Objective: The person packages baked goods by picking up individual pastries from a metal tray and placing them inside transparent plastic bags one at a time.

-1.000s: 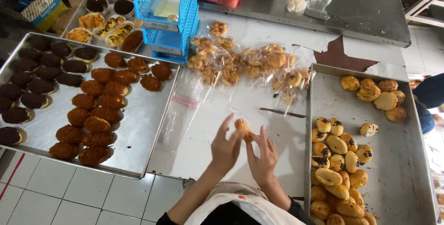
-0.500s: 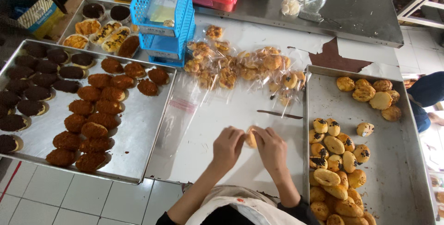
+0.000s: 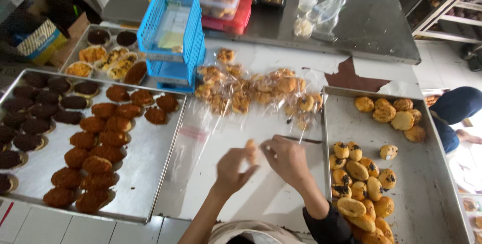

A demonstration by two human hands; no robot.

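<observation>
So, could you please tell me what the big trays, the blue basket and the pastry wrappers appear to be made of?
The right tray and left tray look like dull grey sheet metal with raised rims and soft reflections. The blue basket seems moulded plastic, given its even lattice walls. The wrappers appear to be thin clear plastic film, crinkled and glinting.

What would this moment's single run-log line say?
left hand: holds pastry | right hand: touching pastry | right tray: buns

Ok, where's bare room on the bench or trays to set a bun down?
The right tray is bare along its right side, beside the yellow buns. The left tray has a free strip at its right edge, past the brown buns. White bench near the hands is open. It is crowded around the bagged buns and the blue basket.
</observation>
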